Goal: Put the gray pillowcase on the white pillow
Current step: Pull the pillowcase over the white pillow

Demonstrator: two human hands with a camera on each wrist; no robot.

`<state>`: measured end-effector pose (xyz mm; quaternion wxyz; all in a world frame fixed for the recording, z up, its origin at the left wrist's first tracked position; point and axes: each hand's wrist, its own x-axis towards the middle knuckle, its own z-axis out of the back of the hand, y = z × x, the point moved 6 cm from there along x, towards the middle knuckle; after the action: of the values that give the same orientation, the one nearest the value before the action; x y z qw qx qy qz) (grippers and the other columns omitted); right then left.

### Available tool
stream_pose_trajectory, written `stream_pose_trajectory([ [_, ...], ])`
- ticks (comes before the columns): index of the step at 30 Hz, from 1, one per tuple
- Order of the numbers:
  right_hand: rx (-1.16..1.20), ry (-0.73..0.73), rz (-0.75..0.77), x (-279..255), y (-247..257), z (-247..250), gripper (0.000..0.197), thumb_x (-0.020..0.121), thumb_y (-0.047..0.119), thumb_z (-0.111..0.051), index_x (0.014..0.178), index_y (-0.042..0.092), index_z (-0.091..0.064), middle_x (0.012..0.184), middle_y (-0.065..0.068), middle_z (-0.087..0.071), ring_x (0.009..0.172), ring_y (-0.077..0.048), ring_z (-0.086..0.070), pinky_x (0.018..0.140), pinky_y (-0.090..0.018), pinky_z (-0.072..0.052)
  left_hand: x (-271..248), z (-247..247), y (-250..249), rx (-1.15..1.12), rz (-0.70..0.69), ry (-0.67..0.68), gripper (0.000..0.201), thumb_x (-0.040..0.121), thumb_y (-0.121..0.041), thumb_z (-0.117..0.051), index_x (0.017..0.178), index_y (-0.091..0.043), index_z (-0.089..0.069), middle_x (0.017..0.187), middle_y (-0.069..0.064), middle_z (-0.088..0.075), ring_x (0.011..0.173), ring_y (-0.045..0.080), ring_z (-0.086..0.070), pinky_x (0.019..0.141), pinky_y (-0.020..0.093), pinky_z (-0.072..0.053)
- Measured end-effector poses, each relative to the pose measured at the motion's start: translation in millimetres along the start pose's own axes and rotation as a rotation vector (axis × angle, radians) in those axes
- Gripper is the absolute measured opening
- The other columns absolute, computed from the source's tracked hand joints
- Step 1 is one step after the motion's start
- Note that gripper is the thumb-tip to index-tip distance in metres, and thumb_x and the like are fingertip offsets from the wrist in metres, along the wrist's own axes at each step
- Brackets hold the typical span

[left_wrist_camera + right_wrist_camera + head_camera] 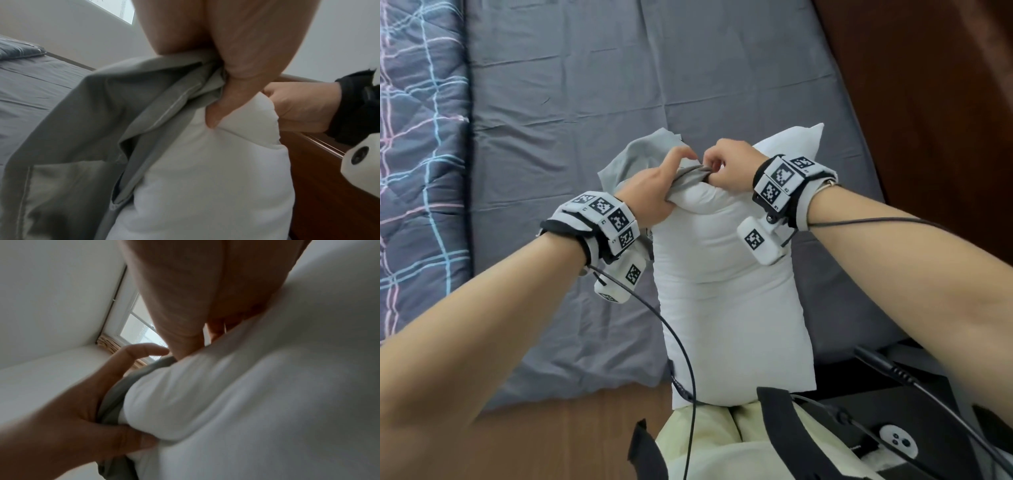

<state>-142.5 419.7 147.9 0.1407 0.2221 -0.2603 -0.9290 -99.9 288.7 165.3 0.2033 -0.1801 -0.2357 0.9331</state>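
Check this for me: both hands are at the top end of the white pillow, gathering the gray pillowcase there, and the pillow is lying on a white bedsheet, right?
Not quite: the bedsheet is gray, not white, as the head view shows. The rest holds: the left hand and right hand gather the gray pillowcase at the top end of the white pillow.

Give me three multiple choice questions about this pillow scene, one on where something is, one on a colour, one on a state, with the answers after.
1. Where does the gray pillowcase hang?
A. On the pillow's left side
B. Beside the phone
C. On the quilt

2. What colour is the bedsheet?
A. White
B. Red
C. Gray

3. How far on is the pillowcase?
A. Covers the whole pillow
B. Only at the top end
C. Not touching the pillow

Answers:
1 A: it drapes left of the white pillow.
2 C: the sheet behind the pillow is gray.
3 B: the left hand and the right hand grip its edge at the pillow's top, and the rest of the pillow is bare.
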Motion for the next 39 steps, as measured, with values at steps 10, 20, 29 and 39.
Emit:
stream_pose_trajectory([
  [10,0.355,-0.227,0.041,-10.8,3.5,26.4,0.033,0.078,0.027,-0.069,0.080,0.021,-0.036,0.067,0.009,-0.044,0.064,-0.015,-0.043,0.056,-0.019,-0.033,6.9,23.7,2.8,-0.039,0.096,-0.090,0.068,0.077,-0.013,-0.062,0.135,-0.011,-0.025,0.085,0.014,-0.063,0.075,0.025,-0.052,0.072,0.026,-0.037],
  [20,-0.248,-0.554,-0.062,-26.0,-39.0,106.7,0.042,0.077,-0.008,-0.042,0.111,0.015,-0.052,0.107,-0.017,-0.058,0.091,-0.042,-0.057,0.080,-0.045,-0.045,11.0,40.8,-10.3,0.006,0.067,-0.054,0.057,0.079,-0.009,-0.060,0.130,-0.014,-0.036,0.100,0.003,-0.061,0.085,0.020,-0.046,0.076,0.023,-0.031],
  [29,0.040,-0.671,-0.408,-64.2,-159.0,154.6,0.033,0.076,0.002,-0.045,0.096,0.013,-0.070,0.103,-0.013,-0.067,0.095,-0.031,-0.061,0.072,-0.029,-0.045,-0.4,41.1,24.9,0.008,0.201,-0.077,0.054,0.077,-0.002,-0.059,0.125,-0.017,-0.041,0.099,0.017,-0.062,0.088,0.033,-0.057,0.077,0.033,-0.042],
  [39,1.476,-0.693,-0.343,-39.8,-164.7,93.0,0.008,0.094,0.013,-0.053,0.091,0.012,-0.060,0.067,-0.003,-0.071,0.063,-0.015,-0.068,0.061,-0.028,-0.055,15.9,27.2,30.4,-0.033,0.256,-0.087,0.054,0.076,-0.005,-0.066,0.127,-0.014,-0.048,0.114,0.015,-0.062,0.105,0.033,-0.057,0.086,0.034,-0.041],
])
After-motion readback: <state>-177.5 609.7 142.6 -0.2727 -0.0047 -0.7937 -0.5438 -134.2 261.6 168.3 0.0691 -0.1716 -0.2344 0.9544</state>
